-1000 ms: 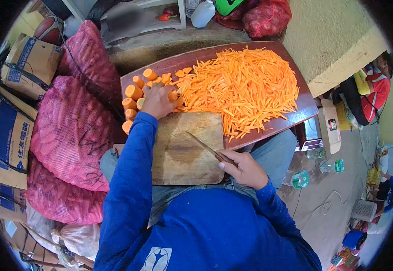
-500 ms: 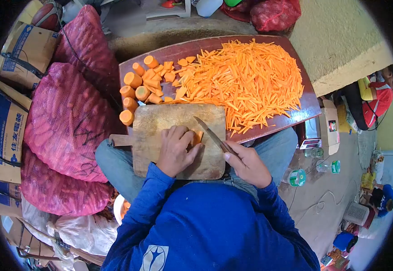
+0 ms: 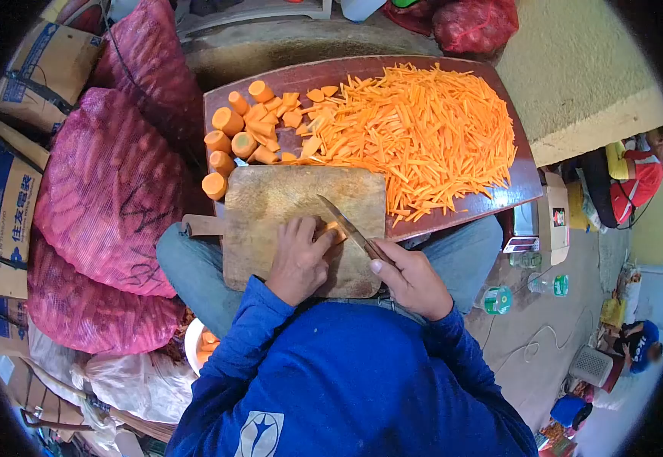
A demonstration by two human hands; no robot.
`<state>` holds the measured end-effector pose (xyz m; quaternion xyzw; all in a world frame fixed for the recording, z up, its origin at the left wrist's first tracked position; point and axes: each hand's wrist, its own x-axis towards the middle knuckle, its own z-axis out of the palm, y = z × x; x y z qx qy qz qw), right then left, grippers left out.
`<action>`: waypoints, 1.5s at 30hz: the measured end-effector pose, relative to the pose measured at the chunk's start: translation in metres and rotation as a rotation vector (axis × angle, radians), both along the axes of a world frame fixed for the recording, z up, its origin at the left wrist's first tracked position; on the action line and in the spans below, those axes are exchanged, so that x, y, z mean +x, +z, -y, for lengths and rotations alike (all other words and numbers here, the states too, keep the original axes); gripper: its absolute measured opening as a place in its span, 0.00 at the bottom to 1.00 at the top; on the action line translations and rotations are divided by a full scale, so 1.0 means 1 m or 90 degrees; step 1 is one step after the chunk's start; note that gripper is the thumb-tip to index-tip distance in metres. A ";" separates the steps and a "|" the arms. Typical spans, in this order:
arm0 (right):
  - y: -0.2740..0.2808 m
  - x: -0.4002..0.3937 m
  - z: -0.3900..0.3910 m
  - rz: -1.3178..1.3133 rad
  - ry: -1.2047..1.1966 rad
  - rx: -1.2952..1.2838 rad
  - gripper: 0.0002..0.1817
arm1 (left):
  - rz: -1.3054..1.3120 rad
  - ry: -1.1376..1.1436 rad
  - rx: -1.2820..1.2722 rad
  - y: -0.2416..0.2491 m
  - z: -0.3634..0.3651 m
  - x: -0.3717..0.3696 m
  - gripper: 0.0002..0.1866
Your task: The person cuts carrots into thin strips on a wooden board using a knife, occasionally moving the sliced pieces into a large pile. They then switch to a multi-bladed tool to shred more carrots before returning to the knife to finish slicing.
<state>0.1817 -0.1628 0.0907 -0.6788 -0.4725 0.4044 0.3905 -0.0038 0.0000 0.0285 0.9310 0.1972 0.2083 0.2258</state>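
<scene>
Far left: cardboard boxes (image 3: pixel 0 221) cut off by the dark lens edge, beside red mesh sacks (image 3: pixel 107 186), contents hard to make out. Lower down, a white bowl (image 3: pixel 193 346) half hidden under the blue sleeve, orange pieces inside. On the wooden cutting board (image 3: pixel 278 202), left hand (image 3: pixel 299 259) pressing a carrot piece (image 3: pixel 334 232), fingers curled together over it, most of it covered. Right hand (image 3: pixel 410 278) clamped on a knife (image 3: pixel 344 221), handle buried in the fist, blade touching the piece. Behind, carrot chunks (image 3: pixel 229 137) and a heap of carrot strips (image 3: pixel 423 129) on the dark surface (image 3: pixel 514 186).
</scene>
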 end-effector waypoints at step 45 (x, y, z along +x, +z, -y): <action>0.015 -0.005 -0.007 0.243 0.169 -0.027 0.21 | 0.017 -0.033 0.132 -0.012 0.002 -0.010 0.15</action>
